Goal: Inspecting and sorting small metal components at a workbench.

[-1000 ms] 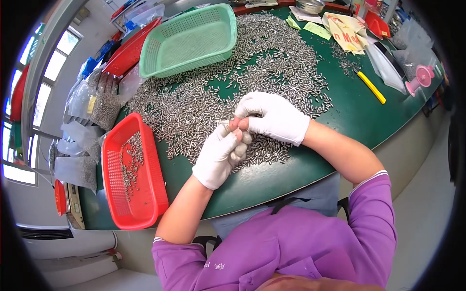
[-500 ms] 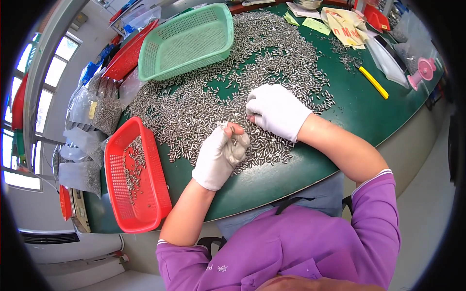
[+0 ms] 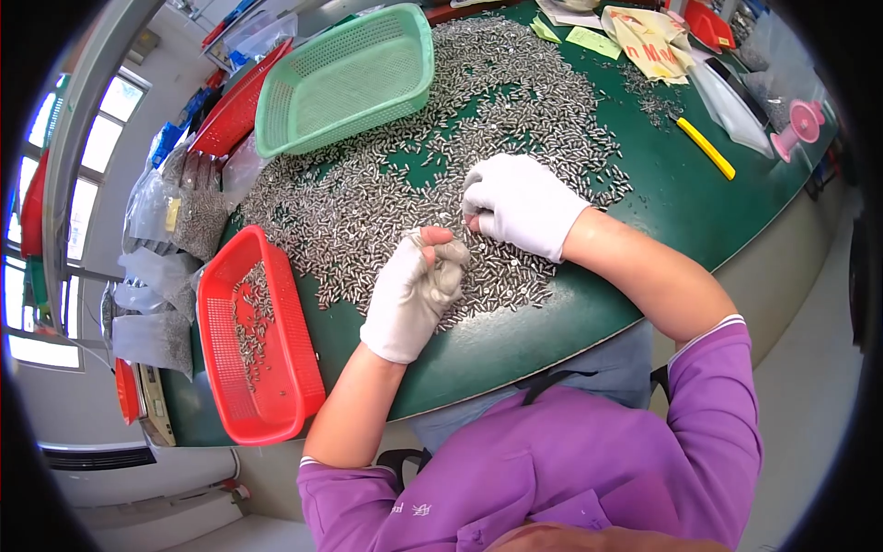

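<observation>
Nearest me, my left hand [image 3: 411, 294] is curled into a fist holding small metal pieces; any slack could spill them beside the red basket [image 3: 260, 342] at nine o'clock, while my right hand [image 3: 520, 202] lies narrow, fingertips on the pile [image 3: 386, 198] at twelve on the tabletop [image 3: 589, 313]

Two red baskets [image 3: 253, 350] [image 3: 241, 112], one green basket [image 3: 345, 78], one yellow marker [image 3: 706, 148], two gloved hands [image 3: 414, 294] [image 3: 524, 202].
</observation>
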`<state>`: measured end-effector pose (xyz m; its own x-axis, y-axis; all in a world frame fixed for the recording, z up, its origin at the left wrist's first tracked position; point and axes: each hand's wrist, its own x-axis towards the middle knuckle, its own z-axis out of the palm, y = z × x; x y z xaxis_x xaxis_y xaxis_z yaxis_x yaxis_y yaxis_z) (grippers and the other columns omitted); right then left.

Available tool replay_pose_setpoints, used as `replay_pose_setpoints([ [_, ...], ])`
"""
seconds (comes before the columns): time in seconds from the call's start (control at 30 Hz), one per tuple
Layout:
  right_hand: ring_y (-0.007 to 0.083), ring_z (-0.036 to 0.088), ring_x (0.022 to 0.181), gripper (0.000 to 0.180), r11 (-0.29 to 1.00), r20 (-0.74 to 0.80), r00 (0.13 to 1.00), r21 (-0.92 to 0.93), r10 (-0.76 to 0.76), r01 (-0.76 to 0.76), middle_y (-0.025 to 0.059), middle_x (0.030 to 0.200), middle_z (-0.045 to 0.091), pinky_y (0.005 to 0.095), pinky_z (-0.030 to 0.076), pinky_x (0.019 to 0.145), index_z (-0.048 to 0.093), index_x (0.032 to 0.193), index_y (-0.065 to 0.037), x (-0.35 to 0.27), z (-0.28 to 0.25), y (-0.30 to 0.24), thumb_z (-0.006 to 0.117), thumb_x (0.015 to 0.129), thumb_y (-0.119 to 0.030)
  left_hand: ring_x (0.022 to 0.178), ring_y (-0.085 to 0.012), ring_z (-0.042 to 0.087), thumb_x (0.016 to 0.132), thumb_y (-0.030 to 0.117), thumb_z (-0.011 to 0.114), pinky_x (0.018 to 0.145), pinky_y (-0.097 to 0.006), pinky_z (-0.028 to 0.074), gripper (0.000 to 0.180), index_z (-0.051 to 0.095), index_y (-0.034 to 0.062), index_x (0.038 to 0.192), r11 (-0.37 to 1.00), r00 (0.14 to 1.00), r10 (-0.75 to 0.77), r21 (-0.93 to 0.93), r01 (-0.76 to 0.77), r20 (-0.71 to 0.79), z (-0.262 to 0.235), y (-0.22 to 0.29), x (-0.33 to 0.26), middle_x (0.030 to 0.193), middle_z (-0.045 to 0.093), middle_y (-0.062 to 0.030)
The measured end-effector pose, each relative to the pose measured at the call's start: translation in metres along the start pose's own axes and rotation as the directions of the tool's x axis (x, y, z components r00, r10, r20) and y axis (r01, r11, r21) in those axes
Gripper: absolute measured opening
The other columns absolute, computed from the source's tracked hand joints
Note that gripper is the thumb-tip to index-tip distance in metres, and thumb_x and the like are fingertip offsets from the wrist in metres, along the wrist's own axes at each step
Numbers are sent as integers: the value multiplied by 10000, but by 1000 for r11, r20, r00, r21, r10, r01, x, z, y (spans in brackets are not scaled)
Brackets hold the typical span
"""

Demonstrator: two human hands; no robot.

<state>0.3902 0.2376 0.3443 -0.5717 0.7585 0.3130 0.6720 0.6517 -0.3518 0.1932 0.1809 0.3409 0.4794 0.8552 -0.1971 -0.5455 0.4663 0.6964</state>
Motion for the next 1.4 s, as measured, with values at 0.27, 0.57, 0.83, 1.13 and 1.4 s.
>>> replay_pose_setpoints([
  [0.27, 286, 578, 864, 177, 893, -169, 985, 437, -32, 104, 112, 861, 588, 370, 468, 780, 612, 856, -58, 3, -3, -3, 582, 798, -222, 610, -58, 443, 900, 167, 570, 530, -178, 353, 163, 497, 93, 1025, 997, 999, -49, 63, 48, 8, 1, -1, 0, 885, 571, -50],
  [0.57, 268, 586, 926, 243, 707, -3, 1000, 707, -9, 8, 119, 935, 606, 342, 461, 838, 624, 924, -57, -2, -4, -16, 604, 794, -262, 578, -37, 421, 902, 165, 581, 489, -159, 323, 159, 516, 72, 1013, 998, 998, -24, 59, 28, -63, 9, 0, 2, 855, 561, -15],
  [0.83, 278, 551, 1018, 218, 992, 10, 996, 90, -89, 88, 94, 1044, 601, 366, 442, 890, 659, 880, -92, -1, -15, 2, 700, 687, -185, 570, -67, 441, 918, 280, 551, 499, -186, 349, 230, 525, 68, 1003, 994, 997, 20, 113, -11, -78, 2, 0, -1, 818, 572, -43],
  [1.13, 245, 579, 913, 121, 971, -210, 954, 64, -213, 231, 56, 898, 616, 385, 475, 768, 625, 749, -88, 4, 1, 0, 664, 692, -188, 637, -92, 509, 913, 259, 550, 574, -223, 417, 237, 514, 63, 1041, 1000, 1000, -4, 21, 5, -15, -4, 1, 0, 879, 588, -66],
  [1.4, 281, 586, 890, 148, 848, -335, 848, 203, -410, 490, 69, 867, 597, 389, 493, 760, 581, 783, -70, 11, -8, -8, 679, 681, -113, 578, -40, 403, 902, 202, 582, 505, -159, 316, 213, 507, 56, 1038, 986, 999, -30, 166, 33, -21, 4, 0, 0, 853, 562, -23],
])
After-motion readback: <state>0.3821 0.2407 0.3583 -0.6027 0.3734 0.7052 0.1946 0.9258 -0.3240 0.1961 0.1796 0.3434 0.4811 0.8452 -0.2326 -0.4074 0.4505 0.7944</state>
